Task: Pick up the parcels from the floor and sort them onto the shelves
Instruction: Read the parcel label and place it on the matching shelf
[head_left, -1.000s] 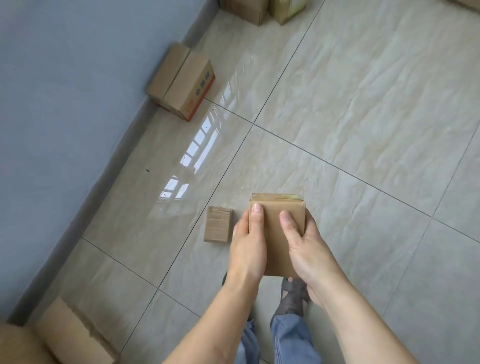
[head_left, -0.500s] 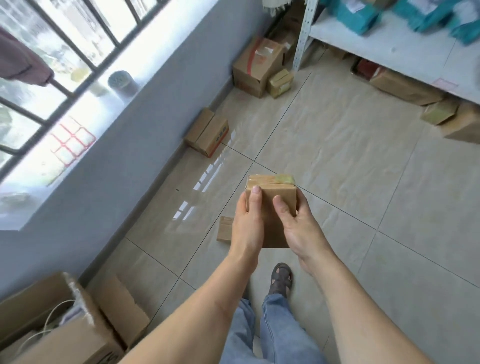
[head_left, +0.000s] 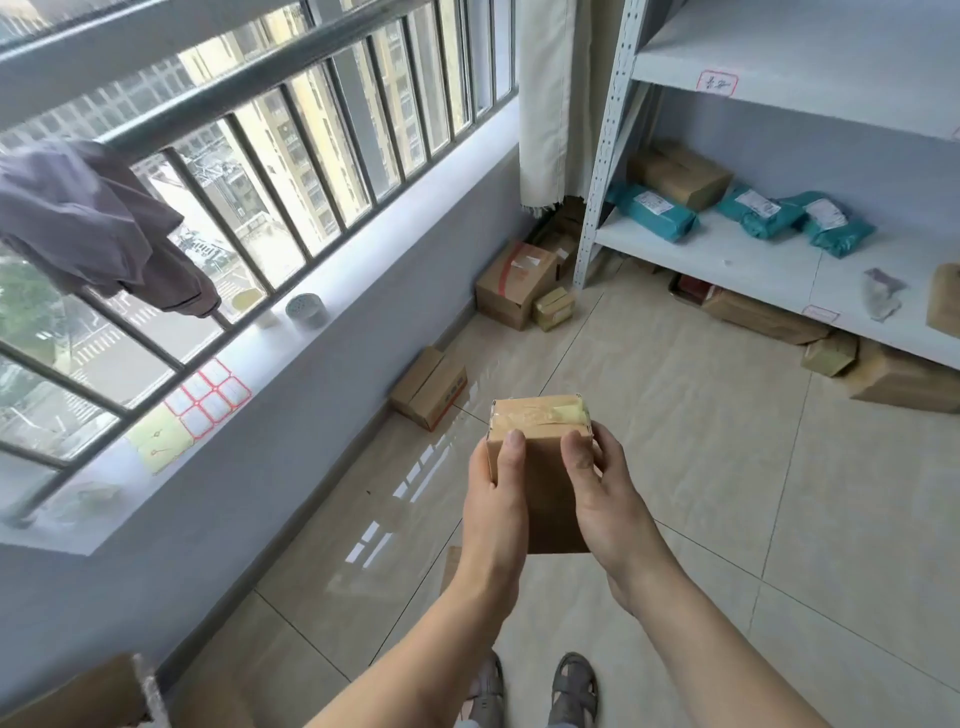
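I hold a small brown cardboard parcel (head_left: 543, 441) with tape across its top, in front of me above the floor. My left hand (head_left: 493, 499) grips its left side and my right hand (head_left: 602, 493) grips its right side, thumbs on the near face. A grey metal shelf unit (head_left: 727, 254) stands at the upper right, with teal mailer bags (head_left: 652, 210) and a brown box (head_left: 680, 174) on its lower shelf. More parcels lie on the floor: a box by the wall (head_left: 428, 387) and a larger taped box (head_left: 517, 283) near the shelf post.
A barred window with a wide sill (head_left: 291, 338) runs along the left wall. Boxes sit under the shelf (head_left: 763, 314) and at far right (head_left: 904, 379). A small flat box (head_left: 451, 566) peeks out behind my left wrist. An open carton (head_left: 78, 696) is at bottom left.
The view has risen from the floor to the window and shelves. Both hands have kept hold of the parcel and carried it upward, away from the small box on the floor.
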